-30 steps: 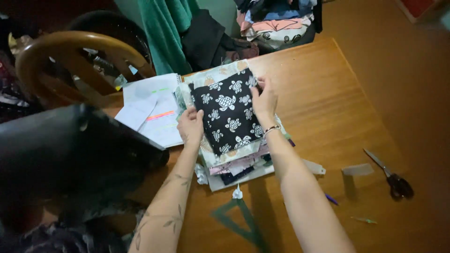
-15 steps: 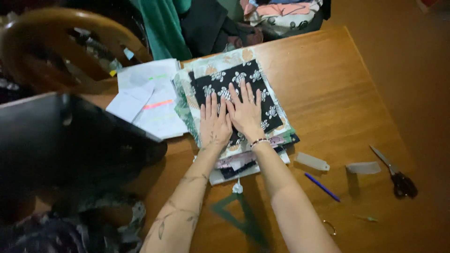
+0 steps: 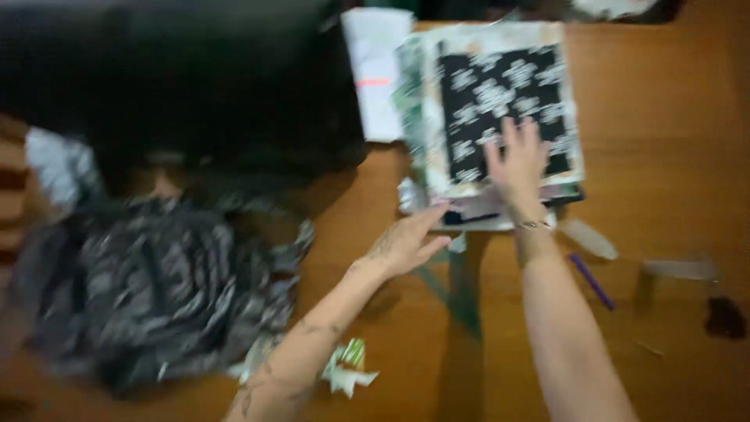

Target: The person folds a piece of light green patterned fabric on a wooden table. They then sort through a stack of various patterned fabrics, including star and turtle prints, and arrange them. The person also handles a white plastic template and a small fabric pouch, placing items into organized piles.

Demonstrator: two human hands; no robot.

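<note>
Wooden table [image 3: 672, 117]: right hand [image 3: 517, 160] flat on fabric stack [image 3: 500, 101].

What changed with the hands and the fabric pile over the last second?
The left hand came off the black patterned cloth and now hovers open over the wooden table, near the pile's edge. The right hand remains flat on the cloth. The fabric pile stayed put, as did the purple pen.
</note>
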